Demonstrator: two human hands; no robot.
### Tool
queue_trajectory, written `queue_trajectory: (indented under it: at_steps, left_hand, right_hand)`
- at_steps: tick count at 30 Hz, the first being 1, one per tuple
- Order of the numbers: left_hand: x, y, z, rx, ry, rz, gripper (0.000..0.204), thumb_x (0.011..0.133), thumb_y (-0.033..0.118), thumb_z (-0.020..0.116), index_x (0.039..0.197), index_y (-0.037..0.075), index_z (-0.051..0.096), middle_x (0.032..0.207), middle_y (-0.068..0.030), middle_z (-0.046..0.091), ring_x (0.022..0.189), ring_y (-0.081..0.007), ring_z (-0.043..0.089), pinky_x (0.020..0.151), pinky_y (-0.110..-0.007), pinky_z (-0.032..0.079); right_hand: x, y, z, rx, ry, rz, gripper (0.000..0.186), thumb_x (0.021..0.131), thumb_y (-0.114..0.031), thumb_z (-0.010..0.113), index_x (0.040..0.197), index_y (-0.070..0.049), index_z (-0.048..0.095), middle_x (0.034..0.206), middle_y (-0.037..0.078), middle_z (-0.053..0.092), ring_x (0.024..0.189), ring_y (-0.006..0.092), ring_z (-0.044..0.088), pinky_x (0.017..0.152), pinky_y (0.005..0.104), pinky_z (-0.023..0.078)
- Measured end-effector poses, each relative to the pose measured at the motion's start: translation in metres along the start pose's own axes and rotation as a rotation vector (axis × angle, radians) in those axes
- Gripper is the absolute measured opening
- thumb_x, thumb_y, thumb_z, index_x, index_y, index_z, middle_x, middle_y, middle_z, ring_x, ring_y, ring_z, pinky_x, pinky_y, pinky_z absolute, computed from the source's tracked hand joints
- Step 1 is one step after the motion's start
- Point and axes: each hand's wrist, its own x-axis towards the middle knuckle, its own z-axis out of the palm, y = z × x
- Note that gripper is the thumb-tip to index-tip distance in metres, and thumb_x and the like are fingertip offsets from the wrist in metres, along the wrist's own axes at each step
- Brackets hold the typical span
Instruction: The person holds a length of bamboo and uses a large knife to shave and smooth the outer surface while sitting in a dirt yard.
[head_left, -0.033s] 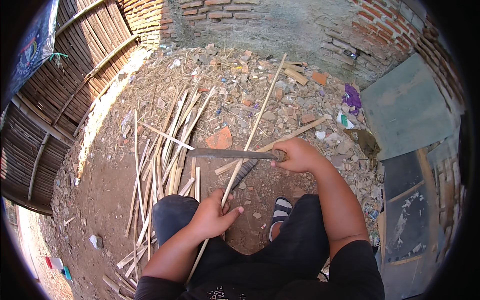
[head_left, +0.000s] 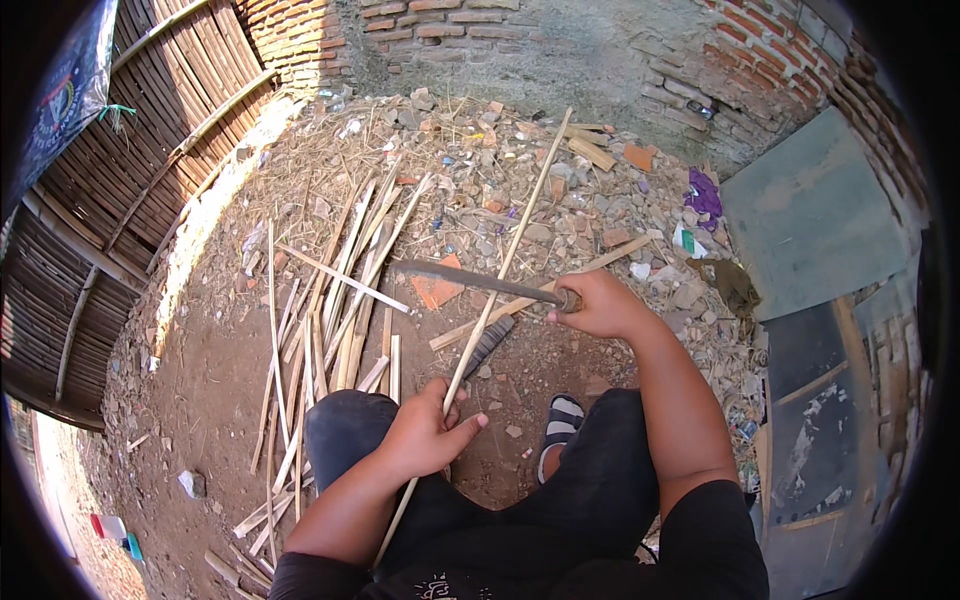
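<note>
My right hand [head_left: 590,305] grips the handle of a long, dark-bladed knife [head_left: 460,277]; the blade lies crosswise over a long, thin pale bamboo strip [head_left: 520,240], though whether they touch I cannot tell. My left hand [head_left: 435,430] holds that strip between my knees, with its fingers curled and thumb out to the right; the strip runs diagonally from below that hand up toward the rubble. A dark ribbed object [head_left: 490,345] lies on the ground beneath it, beside a flat piece of wood [head_left: 450,335].
Loose bamboo strips [head_left: 345,300] are heaped at left on dirt and broken rubble. A woven bamboo wall [head_left: 150,110] stands at left, a brick wall [head_left: 470,45] ahead, and grey panels [head_left: 810,210] at right. A purple cloth [head_left: 703,195] lies near the panels.
The knife has tilted, its tip now higher and a little farther right, and my right hand has turned slightly with it. My left hand and the strip look unchanged.
</note>
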Motion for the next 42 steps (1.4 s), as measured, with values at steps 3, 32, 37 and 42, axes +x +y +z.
queue_trajectory:
  at_steps: [3,32,37,42]
  left_hand:
    - [0.005,-0.003,0.002,0.002,-0.018,0.019,0.045,0.088,0.026,0.082,0.112,-0.001,0.055,0.064,-0.0016,0.053,0.055,-0.0122,0.053,0.052,-0.031,0.043]
    - [0.01,-0.026,0.004,-0.036,0.037,0.027,0.047,0.089,0.029,0.082,0.114,0.0,0.055,0.066,-0.0023,0.054,0.057,-0.0133,0.054,0.054,-0.032,0.045]
    - [0.007,-0.014,0.002,-0.025,0.011,0.034,0.045,0.089,0.027,0.082,0.113,0.0,0.055,0.067,-0.0021,0.054,0.056,-0.0124,0.053,0.053,-0.031,0.044]
    - [0.007,-0.005,0.001,-0.018,0.011,0.04,0.045,0.089,0.027,0.082,0.113,0.0,0.055,0.066,-0.0012,0.053,0.056,-0.0123,0.052,0.052,-0.032,0.044]
  right_hand:
    - [-0.001,0.033,-0.001,0.035,0.247,0.185,0.047,0.082,-0.037,0.083,0.114,-0.004,0.071,0.094,0.023,0.072,0.091,0.0389,0.071,0.08,0.0458,0.054]
    - [-0.002,-0.008,0.005,-0.051,-0.182,-0.079,0.042,0.08,-0.034,0.085,0.108,-0.005,0.072,0.097,0.016,0.073,0.092,0.0318,0.071,0.082,0.0422,0.053]
    - [-0.005,0.039,-0.001,0.051,0.036,0.135,0.05,0.081,-0.036,0.084,0.115,-0.002,0.071,0.106,0.022,0.072,0.1,0.039,0.07,0.088,0.0454,0.054]
    - [-0.013,0.045,-0.007,0.047,0.229,0.192,0.05,0.082,-0.038,0.083,0.115,-0.002,0.072,0.105,0.023,0.073,0.1,0.0387,0.07,0.087,0.0448,0.055]
